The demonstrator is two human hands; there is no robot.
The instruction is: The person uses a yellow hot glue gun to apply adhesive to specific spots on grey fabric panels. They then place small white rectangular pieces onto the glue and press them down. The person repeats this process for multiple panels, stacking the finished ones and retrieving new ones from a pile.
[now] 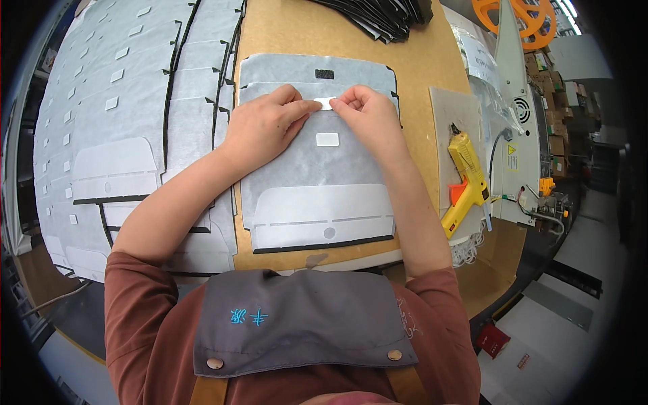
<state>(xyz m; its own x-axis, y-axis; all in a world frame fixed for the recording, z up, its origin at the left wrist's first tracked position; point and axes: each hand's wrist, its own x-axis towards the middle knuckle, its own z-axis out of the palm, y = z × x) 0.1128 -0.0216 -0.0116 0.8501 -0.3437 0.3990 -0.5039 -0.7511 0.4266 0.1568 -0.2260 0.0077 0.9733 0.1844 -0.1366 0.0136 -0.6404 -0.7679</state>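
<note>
A light grey fabric panel (290,165) with black edging lies flat in front of me. Between my hands is a small white rectangular patch (325,104), on or just above the panel's upper part. My left hand (266,125) has its fingertips closed on the patch's left end. At the other end, my right hand (372,123) pinches it between thumb and finger. Below sits a second white patch (327,140), and above my hands is a black patch (325,73). A paler pocket piece (324,209) with a round mark crosses the panel's lower part.
Overlapping grey panels (135,88) with white patches cover the left side. Black folded material (378,17) lies at the far edge. To the right, a yellow glue gun (469,172) rests on a pale board (442,121), near a grey machine housing (516,155).
</note>
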